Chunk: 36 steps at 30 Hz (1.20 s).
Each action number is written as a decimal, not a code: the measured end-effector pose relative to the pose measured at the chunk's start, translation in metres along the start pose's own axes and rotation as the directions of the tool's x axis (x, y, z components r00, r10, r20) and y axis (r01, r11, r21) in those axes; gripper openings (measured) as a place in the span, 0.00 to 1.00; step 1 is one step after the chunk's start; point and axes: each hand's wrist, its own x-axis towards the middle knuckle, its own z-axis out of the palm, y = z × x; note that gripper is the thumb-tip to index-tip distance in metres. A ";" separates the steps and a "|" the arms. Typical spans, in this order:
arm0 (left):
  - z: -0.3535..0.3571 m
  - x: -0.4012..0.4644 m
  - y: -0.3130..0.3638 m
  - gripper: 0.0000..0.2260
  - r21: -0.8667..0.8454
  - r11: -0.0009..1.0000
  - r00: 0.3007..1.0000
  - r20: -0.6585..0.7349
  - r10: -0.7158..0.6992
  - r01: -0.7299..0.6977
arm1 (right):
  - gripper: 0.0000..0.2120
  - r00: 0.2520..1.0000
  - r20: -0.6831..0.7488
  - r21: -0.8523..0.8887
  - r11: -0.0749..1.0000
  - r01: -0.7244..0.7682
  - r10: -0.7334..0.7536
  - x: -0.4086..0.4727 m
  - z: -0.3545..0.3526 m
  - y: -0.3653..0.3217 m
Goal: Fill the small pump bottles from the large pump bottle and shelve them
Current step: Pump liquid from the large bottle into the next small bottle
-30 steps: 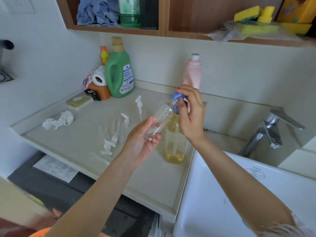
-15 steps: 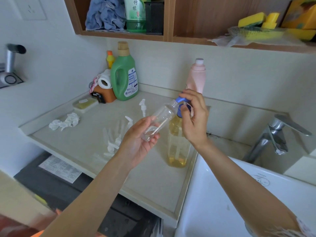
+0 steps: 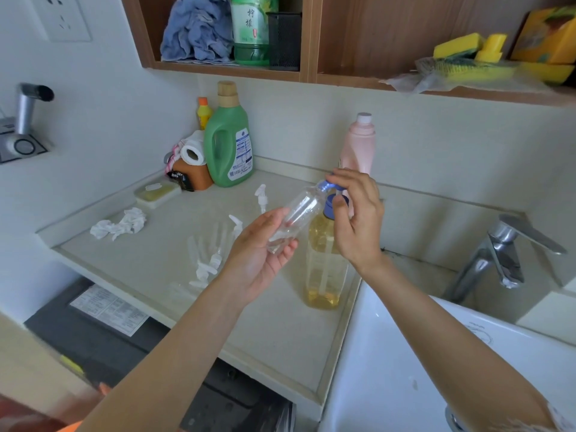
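My left hand (image 3: 260, 254) grips a small clear bottle (image 3: 294, 219), fingers and thumb curled round its lower half; it tilts up and to the right, its open neck right at the blue nozzle of the big bottle (image 3: 324, 260). My right hand (image 3: 355, 218) sits on the blue pump head (image 3: 332, 194), fingers curled over the top and thumb against the collar below it. The big bottle stands upright on the counter (image 3: 149, 260), close to the edge by the white sink (image 3: 405, 353), with yellow liquid showing through its clear wall.

Behind my left hand lie more small clear bottles (image 3: 202, 247) on their sides, hard to count, with loose white pumps (image 3: 208, 269) among them. One white pump (image 3: 261, 196) stands further back, another (image 3: 236, 224) just beside my fingers. A crumpled tissue (image 3: 120, 224) lies to the left, a soap dish (image 3: 156, 192) beyond it. At the back wall stand a green jug (image 3: 229, 145), a paper roll (image 3: 194, 151) on a brown container (image 3: 191, 177), and a small yellow bottle (image 3: 204, 112). A pink bottle (image 3: 358, 145) stands directly behind my right hand, partly hidden by it. The tap (image 3: 501, 251) is to the right. Above, the shelf (image 3: 230, 68) holds a blue cloth (image 3: 196, 29), a green bottle (image 3: 252, 29) and a black mesh holder (image 3: 284, 39); yellow sponges (image 3: 467, 48) sit in the next compartment.
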 end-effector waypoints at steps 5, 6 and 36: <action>-0.007 0.002 -0.001 0.15 0.032 0.998 0.999 0.010 -0.046 0.046 | 0.13 0.999 0.023 -0.049 0.999 -0.021 0.022 -0.009 0.005 0.003; -0.009 0.002 -0.002 0.16 0.040 0.998 0.998 0.017 -0.057 0.057 | 0.13 1.000 0.024 -0.062 0.998 -0.019 0.021 -0.011 0.006 0.004; -0.010 0.011 -0.007 0.20 0.230 0.951 0.975 0.039 -0.221 0.206 | 0.17 0.997 0.072 -0.006 1.000 0.030 -0.029 -0.018 0.002 0.012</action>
